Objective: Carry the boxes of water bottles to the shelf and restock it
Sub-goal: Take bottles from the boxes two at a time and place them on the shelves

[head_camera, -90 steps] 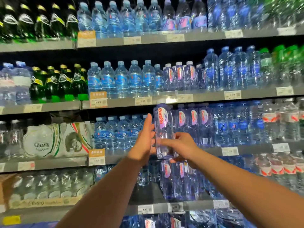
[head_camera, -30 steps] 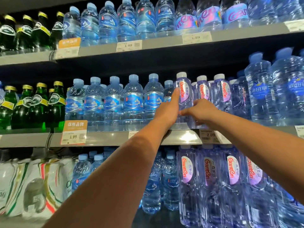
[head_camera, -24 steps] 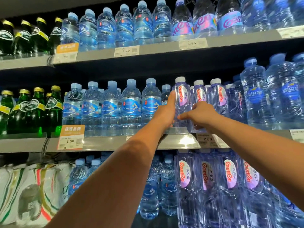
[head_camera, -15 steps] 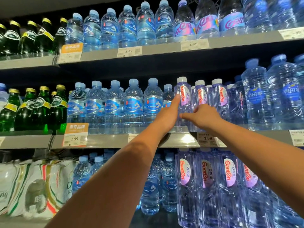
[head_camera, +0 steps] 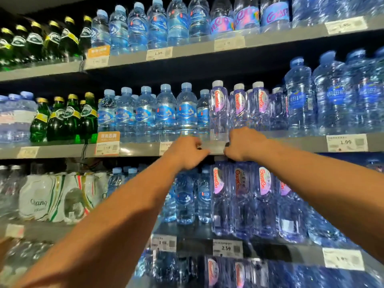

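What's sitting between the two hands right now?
In the head view, the grey shelf edge runs between the left hand and the right hand. The base of a white-capped water bottle stands just above that gap.

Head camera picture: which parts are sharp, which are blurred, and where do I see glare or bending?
Head view: sharpest near the centre, on the purple-label bottle; motion blur smears the large bottles at right and the top-right price tag; a glare spot on the shelf edge, bright highlights on the green bottles; the wide lens bows the shelves.
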### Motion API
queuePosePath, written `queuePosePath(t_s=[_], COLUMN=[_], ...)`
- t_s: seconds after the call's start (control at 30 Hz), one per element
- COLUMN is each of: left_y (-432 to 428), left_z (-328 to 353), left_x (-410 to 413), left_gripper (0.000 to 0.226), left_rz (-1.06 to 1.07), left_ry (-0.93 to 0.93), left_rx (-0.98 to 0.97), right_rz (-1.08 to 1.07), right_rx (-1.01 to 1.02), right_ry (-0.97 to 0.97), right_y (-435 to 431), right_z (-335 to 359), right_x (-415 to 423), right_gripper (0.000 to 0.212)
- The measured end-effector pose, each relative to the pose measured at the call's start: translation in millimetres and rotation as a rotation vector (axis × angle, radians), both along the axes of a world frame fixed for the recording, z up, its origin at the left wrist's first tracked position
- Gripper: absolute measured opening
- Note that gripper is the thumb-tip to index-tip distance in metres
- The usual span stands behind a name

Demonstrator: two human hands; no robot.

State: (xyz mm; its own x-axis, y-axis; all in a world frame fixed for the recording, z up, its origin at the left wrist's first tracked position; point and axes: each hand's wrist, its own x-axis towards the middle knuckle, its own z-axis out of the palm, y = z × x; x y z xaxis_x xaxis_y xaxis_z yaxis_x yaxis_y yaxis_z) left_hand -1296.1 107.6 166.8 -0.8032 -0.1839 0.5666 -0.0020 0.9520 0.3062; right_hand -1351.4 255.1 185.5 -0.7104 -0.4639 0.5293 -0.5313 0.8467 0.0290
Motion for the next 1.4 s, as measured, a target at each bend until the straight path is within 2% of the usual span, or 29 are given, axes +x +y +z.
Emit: queuePosePath(t_s=[0.07,0.17,0.4,0.53,0.6,0.73,0.9,1.07,1.17,1.23,1.4], left_y=[-5,-12,-44,-69,-79,-109,-144,-155,-163,-166,-182], left_z=[-11,-26,-58,-76,-87,-118,-181,-252,-304,-334,-398], left_x=[14,41,119,171,202,262,321,355,363,363,344], left_gripper=[0.033,0.035,0.042,0.04,0.039,0.035,0.034,0.031,0.032,0.032,0.035], left_rz=[0.068,0.167,0.284,0.315,0.328,0.285,0.282,0.211,0.179,0.17,0.175], left_ry=[-0.05,-0.157,-0.329,-0.397,-0.406,-0.465,-0.498,-0.593,-0.664,-0.719,-0.896], left_rx=[-0.074,-0.158,-0.241,-0.267,-0.295,-0.24,-0.279,-0.195,-0.114,-0.104,-0.089], right_rz=[0.016,0.022,0.12,0.169,0.187,0.146,0.168,0.175,0.186,0.217,0.225], right_rx=[0.05,0.113,0.112,0.117,0.112,0.099,0.164,0.227,0.264,0.287,0.326], right_ry=[-0.031,-0.091,-0.136,-0.179,-0.224,-0.331,-0.452,-0.512,-0.563,-0.625,-0.736], right_y=[2,2,-32,-65,-82,-119,-152,-165,-173,-178,-194], right_z=[-12,-29,-61,-83,-98,-140,-205,-280,-320,-344,-406], right_x=[11,30,86,134,161,213,273,315,323,325,309], right_gripper=[0.029,0.011,0.013,0.028,0.028,0.028,0.026,0.032,0.032,0.022,0.029])
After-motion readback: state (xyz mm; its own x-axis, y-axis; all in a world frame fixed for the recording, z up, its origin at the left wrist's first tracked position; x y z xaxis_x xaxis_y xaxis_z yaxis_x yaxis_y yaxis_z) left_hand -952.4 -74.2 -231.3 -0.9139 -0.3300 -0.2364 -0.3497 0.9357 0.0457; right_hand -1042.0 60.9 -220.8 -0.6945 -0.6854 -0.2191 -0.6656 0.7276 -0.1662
